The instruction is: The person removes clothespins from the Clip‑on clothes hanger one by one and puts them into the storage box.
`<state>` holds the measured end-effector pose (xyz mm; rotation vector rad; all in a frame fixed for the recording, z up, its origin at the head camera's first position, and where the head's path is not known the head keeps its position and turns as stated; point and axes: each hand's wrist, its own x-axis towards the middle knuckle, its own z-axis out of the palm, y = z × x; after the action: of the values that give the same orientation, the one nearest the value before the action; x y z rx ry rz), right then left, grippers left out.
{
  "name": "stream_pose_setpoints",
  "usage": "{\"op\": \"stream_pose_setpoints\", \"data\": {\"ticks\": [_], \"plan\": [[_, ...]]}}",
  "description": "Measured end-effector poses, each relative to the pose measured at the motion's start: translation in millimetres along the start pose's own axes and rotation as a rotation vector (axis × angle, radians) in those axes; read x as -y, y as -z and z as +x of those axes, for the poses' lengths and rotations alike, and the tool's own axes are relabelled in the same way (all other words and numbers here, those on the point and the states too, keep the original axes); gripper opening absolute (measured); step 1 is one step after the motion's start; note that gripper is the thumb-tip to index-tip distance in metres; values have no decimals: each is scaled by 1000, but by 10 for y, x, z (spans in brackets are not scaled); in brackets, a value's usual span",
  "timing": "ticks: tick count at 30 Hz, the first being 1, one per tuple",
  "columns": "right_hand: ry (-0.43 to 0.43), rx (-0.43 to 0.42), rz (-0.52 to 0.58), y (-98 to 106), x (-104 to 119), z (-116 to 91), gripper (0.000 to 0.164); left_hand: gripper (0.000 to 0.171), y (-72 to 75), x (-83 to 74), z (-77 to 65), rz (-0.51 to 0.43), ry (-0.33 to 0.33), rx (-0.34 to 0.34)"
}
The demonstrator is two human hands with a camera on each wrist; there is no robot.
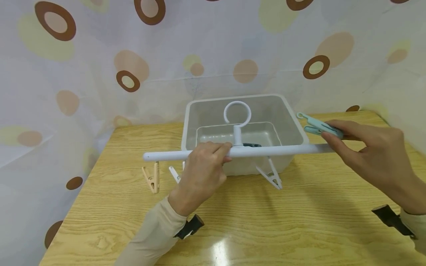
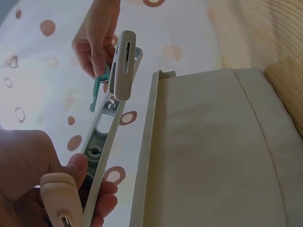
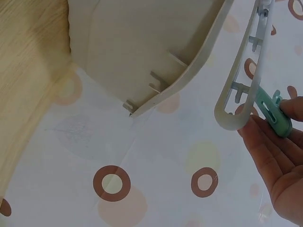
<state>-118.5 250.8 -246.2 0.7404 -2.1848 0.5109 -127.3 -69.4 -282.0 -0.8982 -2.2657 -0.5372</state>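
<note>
A white clip hanger with a ring-shaped hook is held level over the table; its long bar (image 1: 273, 150) crosses the front of the bin. My left hand (image 1: 204, 170) grips the bar just left of the hook (image 1: 237, 136). At the bar's right end, my right hand (image 1: 369, 151) pinches a light teal clothespin (image 1: 321, 127) between thumb and fingers, its small ring pointing left. Below the bar hang a peach clip (image 1: 153, 179) near the left end, a white clip (image 1: 271, 175) right of the middle, and another white clip (image 1: 174, 174) partly hidden by my left hand.
A light grey plastic bin (image 1: 190, 125) stands on the wooden table (image 1: 259, 229), right behind the bar. A small dark piece (image 1: 252, 145) shows over the bar beside the hook. Behind the table hangs a white sheet (image 1: 213, 48) with brown and yellow spots.
</note>
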Motion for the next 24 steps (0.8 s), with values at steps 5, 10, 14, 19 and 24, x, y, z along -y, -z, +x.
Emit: {"op": "stream_pose_setpoints", "data": {"ticks": [5,10,14,19,24], "plan": [[26,28,-14,-6,-44,48,40,22,8,-6,3,6,15,8],[35,15,-2,-29,-76,116,42,22,7,-9,3,-1,10,11],[38,43,-25,-40,-118,169,30,22,6,-14,4,3,7,18],[51,111,-37,-49,-198,253,17,22,38,-15,-13,1,19,21],[53,168,-14,-89,-278,360,18,22,101,-9,-71,-2,39,8]]}}
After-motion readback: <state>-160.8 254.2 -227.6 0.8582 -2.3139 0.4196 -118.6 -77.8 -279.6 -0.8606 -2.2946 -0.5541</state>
